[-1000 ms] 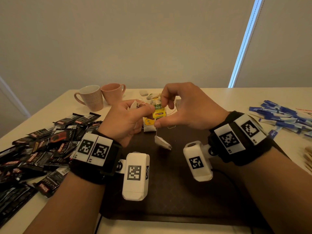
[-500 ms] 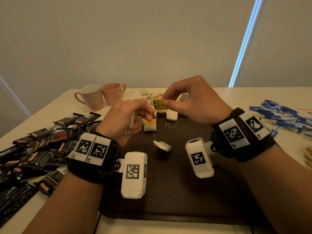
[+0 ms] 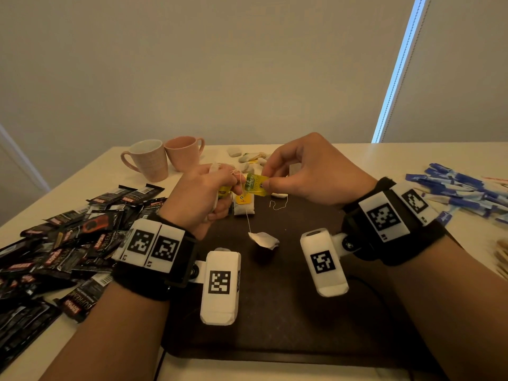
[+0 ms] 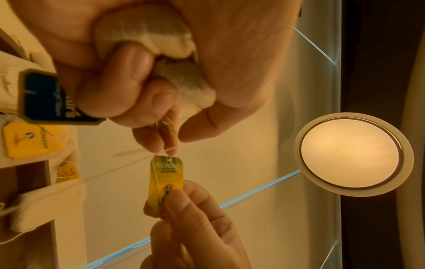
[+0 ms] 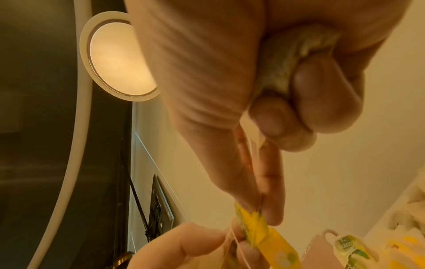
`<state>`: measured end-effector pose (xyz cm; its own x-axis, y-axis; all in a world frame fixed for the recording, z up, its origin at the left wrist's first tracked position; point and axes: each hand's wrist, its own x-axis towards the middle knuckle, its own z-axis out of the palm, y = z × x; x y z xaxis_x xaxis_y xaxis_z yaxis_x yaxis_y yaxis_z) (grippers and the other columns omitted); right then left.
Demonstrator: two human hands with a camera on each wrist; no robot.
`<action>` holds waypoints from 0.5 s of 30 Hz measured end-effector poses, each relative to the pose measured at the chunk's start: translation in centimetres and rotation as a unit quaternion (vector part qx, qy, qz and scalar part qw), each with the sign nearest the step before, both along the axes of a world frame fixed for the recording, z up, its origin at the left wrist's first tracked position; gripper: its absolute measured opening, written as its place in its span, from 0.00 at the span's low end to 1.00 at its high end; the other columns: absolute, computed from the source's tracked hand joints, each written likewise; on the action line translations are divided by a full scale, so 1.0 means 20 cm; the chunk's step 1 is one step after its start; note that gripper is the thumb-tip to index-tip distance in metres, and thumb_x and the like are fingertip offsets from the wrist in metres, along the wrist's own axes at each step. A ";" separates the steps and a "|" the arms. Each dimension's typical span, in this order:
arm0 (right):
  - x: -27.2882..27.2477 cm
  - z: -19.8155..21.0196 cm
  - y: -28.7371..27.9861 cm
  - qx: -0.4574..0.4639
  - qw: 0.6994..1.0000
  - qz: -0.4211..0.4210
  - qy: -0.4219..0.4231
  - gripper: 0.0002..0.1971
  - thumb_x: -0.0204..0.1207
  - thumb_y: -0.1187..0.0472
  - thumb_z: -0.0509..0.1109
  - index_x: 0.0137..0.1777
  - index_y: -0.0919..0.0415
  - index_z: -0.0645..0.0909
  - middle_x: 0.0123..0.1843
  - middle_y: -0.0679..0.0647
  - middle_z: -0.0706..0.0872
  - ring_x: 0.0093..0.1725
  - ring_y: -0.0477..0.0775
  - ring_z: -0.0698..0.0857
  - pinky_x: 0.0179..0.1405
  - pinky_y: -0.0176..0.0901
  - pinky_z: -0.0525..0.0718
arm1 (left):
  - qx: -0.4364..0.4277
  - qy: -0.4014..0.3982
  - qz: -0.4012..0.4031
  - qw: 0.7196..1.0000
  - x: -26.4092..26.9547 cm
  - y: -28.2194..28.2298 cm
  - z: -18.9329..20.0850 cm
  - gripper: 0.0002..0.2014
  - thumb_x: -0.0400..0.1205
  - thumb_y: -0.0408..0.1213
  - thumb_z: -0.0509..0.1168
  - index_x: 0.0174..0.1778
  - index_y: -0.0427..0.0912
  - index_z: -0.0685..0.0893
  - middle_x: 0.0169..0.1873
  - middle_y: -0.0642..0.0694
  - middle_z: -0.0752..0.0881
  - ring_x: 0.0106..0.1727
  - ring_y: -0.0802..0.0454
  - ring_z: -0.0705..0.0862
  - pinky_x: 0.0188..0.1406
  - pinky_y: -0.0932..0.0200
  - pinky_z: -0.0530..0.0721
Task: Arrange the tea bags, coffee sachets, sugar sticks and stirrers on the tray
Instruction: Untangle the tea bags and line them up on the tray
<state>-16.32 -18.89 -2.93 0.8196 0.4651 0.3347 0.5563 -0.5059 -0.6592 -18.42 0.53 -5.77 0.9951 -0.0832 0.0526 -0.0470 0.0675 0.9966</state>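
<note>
Over the far end of the dark tray [image 3: 275,320], my left hand [image 3: 233,185] grips crumpled tea bags [image 4: 156,45] in its palm and pinches their strings [image 4: 165,149] between thumb and forefinger. My right hand [image 3: 265,181] pinches a yellow-green tea bag tag [image 3: 255,184] beside the left fingertips; its curled fingers also hold a tea bag [image 5: 294,54] against the palm. One white tea bag [image 3: 264,239] dangles on a string just above the tray. Another tea bag with a yellow tag [image 3: 243,204] lies on the tray's far edge.
Black coffee sachets [image 3: 68,243] are heaped on the table to the left. Blue sugar sticks [image 3: 461,191] lie at the right, with wooden stirrers [image 3: 501,257] at the right edge. Two pink mugs [image 3: 148,160] and loose tea bags [image 3: 247,156] sit beyond the tray.
My right hand lifted the tag up and away, then brought it back close to the left fingertips. The dangling tea bag sank slightly and swings on its string. The left hand stayed put.
</note>
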 end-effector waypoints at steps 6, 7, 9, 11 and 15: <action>0.00 0.00 0.00 0.024 1.000 -0.008 0.017 0.04 0.72 0.61 0.81 0.43 0.53 0.89 0.34 0.38 0.87 0.34 0.35 0.85 0.43 0.24 0.82 | 0.036 -0.018 0.023 0.999 -0.02 0.00 0.02 0.10 0.80 0.19 0.59 0.40 0.34 0.81 0.32 0.39 0.77 0.16 0.56 0.65 0.12 0.68 0.58; 0.00 0.00 0.00 0.024 1.000 -0.007 0.019 0.04 0.72 0.61 0.81 0.42 0.53 0.89 0.34 0.37 0.87 0.34 0.35 0.85 0.43 0.23 0.82 | 0.043 -0.024 0.021 0.999 -0.02 0.00 0.02 0.10 0.81 0.19 0.58 0.40 0.35 0.81 0.30 0.40 0.77 0.16 0.56 0.65 0.12 0.68 0.58; 0.00 0.00 0.01 0.023 0.999 -0.008 0.021 0.04 0.71 0.61 0.82 0.41 0.53 0.89 0.34 0.36 0.87 0.34 0.35 0.85 0.43 0.23 0.83 | 0.062 -0.031 0.016 0.997 -0.02 0.00 0.01 0.09 0.81 0.19 0.60 0.41 0.35 0.81 0.24 0.44 0.76 0.16 0.56 0.65 0.12 0.68 0.59; 0.00 -0.01 0.01 0.024 0.999 -0.012 0.023 0.05 0.71 0.62 0.82 0.39 0.53 0.89 0.31 0.35 0.86 0.34 0.37 0.85 0.43 0.25 0.83 | 0.079 -0.033 0.011 0.996 -0.02 0.00 0.01 0.07 0.81 0.19 0.62 0.44 0.35 0.82 0.19 0.48 0.75 0.15 0.56 0.65 0.11 0.67 0.60; -0.01 -0.01 0.01 0.028 0.999 -0.015 0.028 0.09 0.71 0.63 0.81 0.35 0.50 0.86 0.33 0.41 0.88 0.37 0.43 0.88 0.44 0.30 0.85 | 0.083 -0.033 0.015 0.996 -0.03 -0.01 0.01 0.09 0.80 0.19 0.65 0.46 0.37 0.84 0.21 0.45 0.75 0.15 0.56 0.66 0.11 0.68 0.62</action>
